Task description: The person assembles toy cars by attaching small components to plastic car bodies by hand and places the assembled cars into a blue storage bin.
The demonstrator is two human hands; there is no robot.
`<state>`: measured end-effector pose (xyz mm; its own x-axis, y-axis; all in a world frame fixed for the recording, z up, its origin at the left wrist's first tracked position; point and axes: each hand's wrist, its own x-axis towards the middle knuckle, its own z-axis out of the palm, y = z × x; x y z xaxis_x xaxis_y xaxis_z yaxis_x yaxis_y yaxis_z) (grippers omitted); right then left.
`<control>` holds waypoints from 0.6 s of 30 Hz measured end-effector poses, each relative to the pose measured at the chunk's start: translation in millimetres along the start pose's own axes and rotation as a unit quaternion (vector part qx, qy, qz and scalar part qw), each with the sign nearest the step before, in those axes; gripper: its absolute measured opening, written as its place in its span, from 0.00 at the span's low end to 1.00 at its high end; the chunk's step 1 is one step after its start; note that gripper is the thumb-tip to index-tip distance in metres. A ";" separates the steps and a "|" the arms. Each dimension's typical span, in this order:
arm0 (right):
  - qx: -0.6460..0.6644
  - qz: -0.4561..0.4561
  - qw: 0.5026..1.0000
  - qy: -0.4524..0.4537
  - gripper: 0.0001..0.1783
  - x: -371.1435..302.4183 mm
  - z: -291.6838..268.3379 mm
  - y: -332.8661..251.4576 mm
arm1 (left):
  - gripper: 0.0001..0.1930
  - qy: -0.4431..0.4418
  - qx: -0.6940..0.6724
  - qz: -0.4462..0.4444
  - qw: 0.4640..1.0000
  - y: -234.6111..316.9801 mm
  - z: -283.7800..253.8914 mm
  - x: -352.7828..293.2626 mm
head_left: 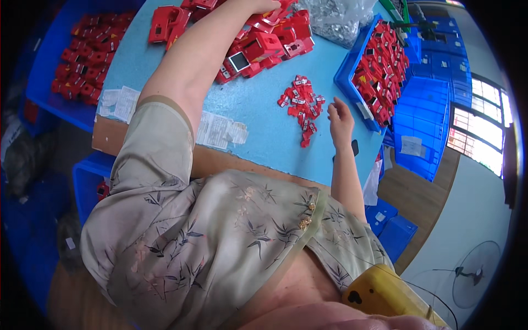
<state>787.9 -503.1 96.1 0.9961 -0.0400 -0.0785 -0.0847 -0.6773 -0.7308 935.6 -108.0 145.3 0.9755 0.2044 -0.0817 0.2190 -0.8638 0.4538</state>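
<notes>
From the head camera, the light blue tabletop point(258, 118) ends in a bare wooden edge on the person's side, and its far and right edges are crowded by blue plastic bins. The right hand point(341, 118) rests on the blue surface near the right edge, fingers loosely curled and released, gripping nothing. Just left of its fingertips point(332, 105) lies a small scatter of little red plastic clips point(301, 107), close but apart from the hand. Beyond the fingers to the right stands a blue plastic bin filled with red parts point(379, 69), its rim just beside the hand. Bare tabletop lies open between the clips and the paper slips point(220, 131) further left.

The left hand point(264, 5) reaches far across into a heap of larger red plastic housings point(264, 41); its fingers are cut off at the upper edge, so their grip cannot be told. Left of that arm, another blue bin of red parts point(82, 60) sits off the table's edge.
</notes>
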 end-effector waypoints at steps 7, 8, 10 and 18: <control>-0.212 -0.110 0.967 -0.093 0.20 51.1 55.9 -22.1 | 0.42 0.089 -0.031 0.038 0.995 -25.7 7.3 -27.4; -0.258 -0.190 0.942 -0.099 0.19 60.7 58.6 -10.8 | 0.38 0.160 -0.066 0.078 0.982 -27.7 1.9 -41.5; -0.300 -0.222 0.918 -0.131 0.19 69.8 69.3 -10.0 | 0.34 0.231 -0.092 0.105 0.963 -45.1 -7.7 -77.0; -0.266 -0.299 0.895 -0.196 0.12 73.3 71.7 10.0 | 0.21 0.410 -0.133 0.009 0.902 -174.2 2.9 -317.3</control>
<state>858.3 -460.1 34.4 0.7653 0.6375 -0.0886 0.5889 -0.7491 -0.3034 588.0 -23.8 89.6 0.6112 0.5570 0.5623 0.0841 -0.7521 0.6536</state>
